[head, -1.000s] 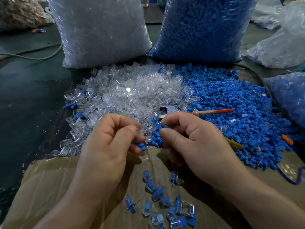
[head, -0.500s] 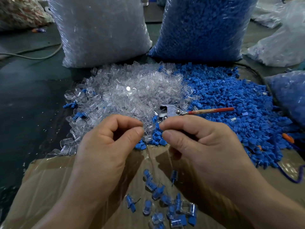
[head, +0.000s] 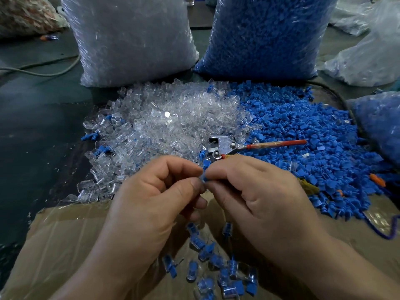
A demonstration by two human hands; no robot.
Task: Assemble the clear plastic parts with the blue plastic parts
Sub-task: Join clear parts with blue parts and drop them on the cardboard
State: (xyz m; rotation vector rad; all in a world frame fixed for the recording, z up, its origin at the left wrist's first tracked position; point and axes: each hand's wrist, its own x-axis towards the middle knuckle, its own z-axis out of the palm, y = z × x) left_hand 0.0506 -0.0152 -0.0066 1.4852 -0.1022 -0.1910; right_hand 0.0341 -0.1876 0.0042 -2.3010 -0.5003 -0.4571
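Metal pliers with a red handle (head: pixel 225 146) lie where two loose heaps meet. The heap of clear parts (head: pixel 164 126) spreads to their left and the heap of blue parts (head: pixel 307 137) to their right, with the handle stretched out over the blue. Just in front of the pliers' head, on the person's side, the left hand (head: pixel 155 204) and the right hand (head: pixel 257 200) meet tip to tip. The fingers (head: pixel 184 167) of both are curled, and the thumb and forefinger of each pinch one small blue part (head: pixel 204 177), held between the two hands just short of the pliers' pivot. Whether a clear part sits in that grip as well cannot be told, since the fingertips cover the spot. Nearer the person than the pliers, under the hands, a scatter of assembled pieces (head: pixel 232 270), clear shells with blue inside, lies on a cardboard sheet (head: pixel 65 245) covered with shiny film. Beyond the pliers two full bags stand upright, close beside each other: the bag of clear parts (head: pixel 134 40) behind and to the left, the bag of blue parts (head: pixel 266 35) behind and to the right. Far to the left of the pliers a pale cable (head: pixel 43 72) lies across the dark surface (head: pixel 32 131).
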